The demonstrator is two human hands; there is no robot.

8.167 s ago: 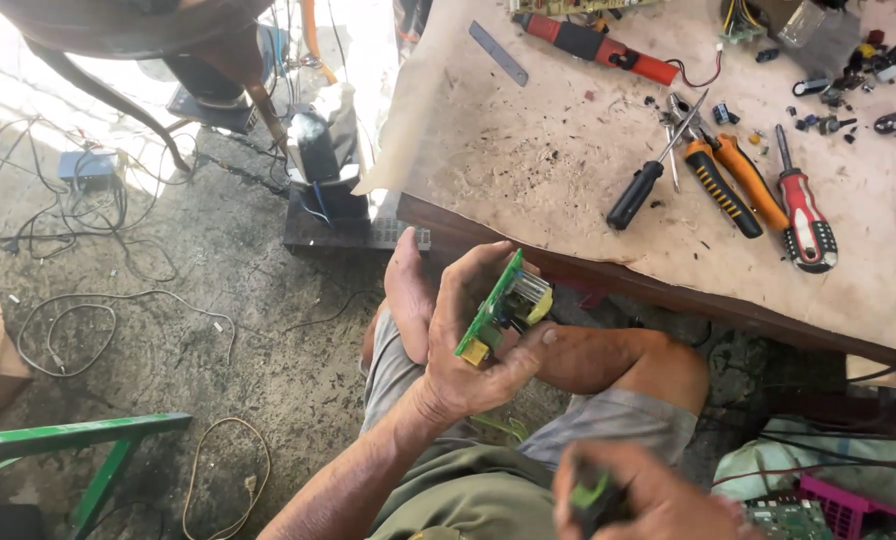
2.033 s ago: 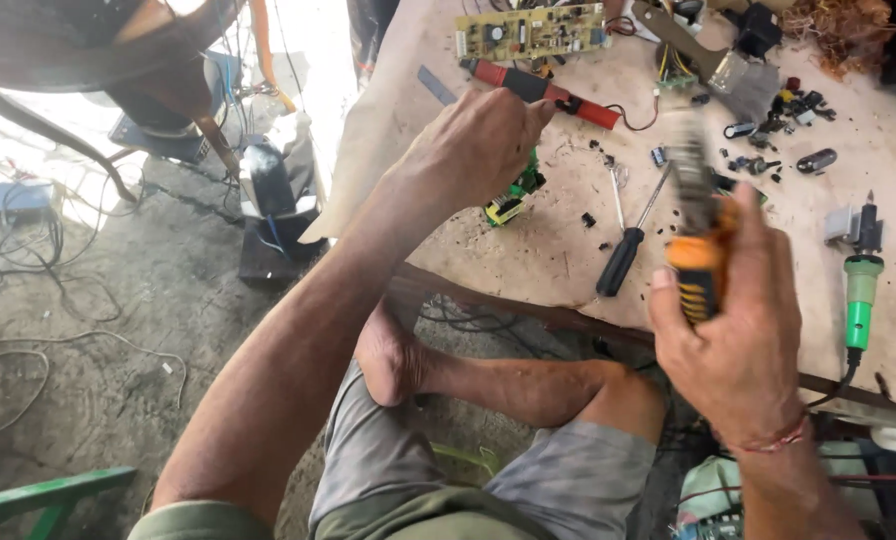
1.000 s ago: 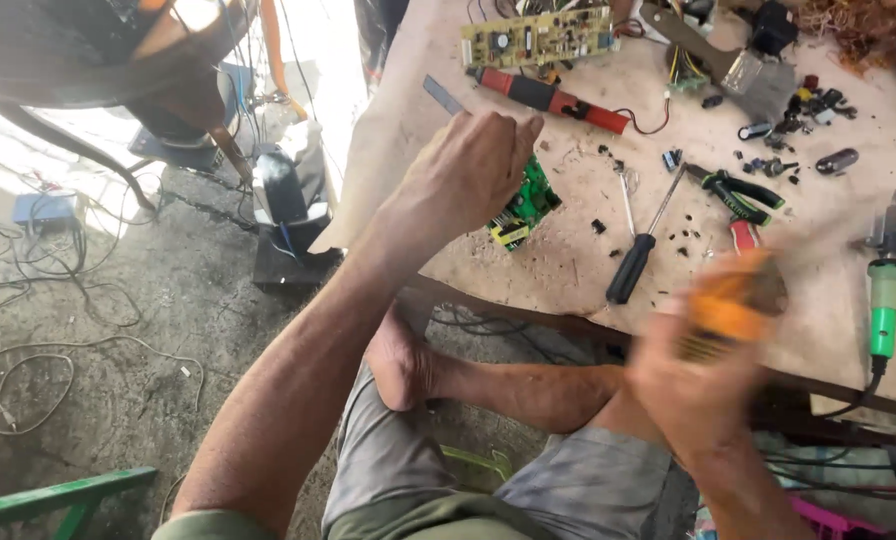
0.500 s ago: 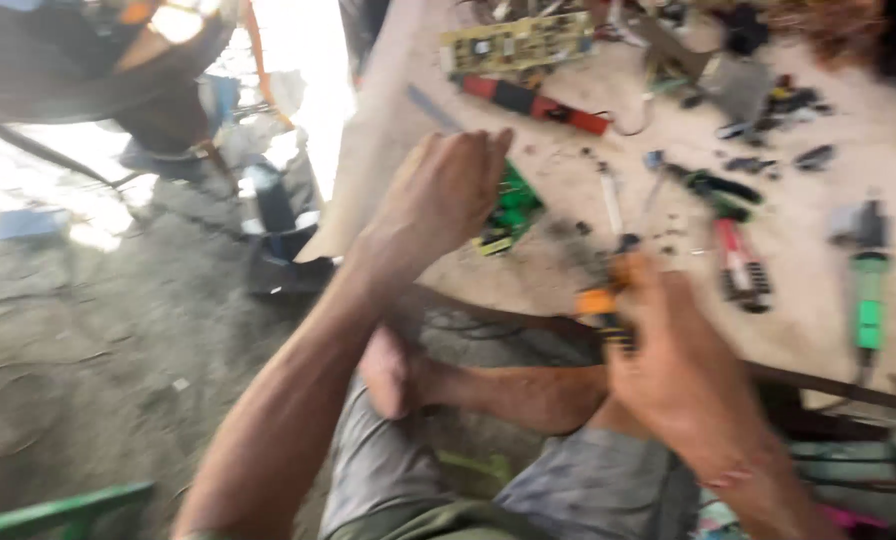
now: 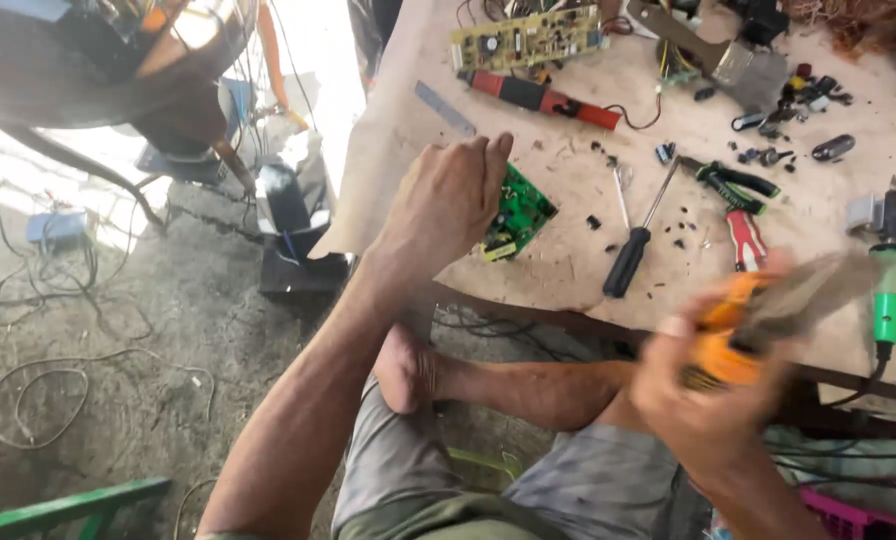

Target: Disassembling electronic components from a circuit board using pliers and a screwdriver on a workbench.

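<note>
My left hand [image 5: 448,205] pressed the green circuit board [image 5: 521,212] on the table [image 5: 568,270], as before. My right hand [image 5: 713,395], fingers closed around the orange-handled tool [image 5: 733,335], had lifted it again.

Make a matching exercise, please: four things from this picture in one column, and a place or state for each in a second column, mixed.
1. small green circuit board
2. orange-handled tool
3. black-handled screwdriver
4. green-handled soldering iron

a. near the right edge of the table
b. blurred, in the right hand
c. under the left hand
d. lying free mid-table

Pairs: 1-c, 2-b, 3-d, 4-a
</note>
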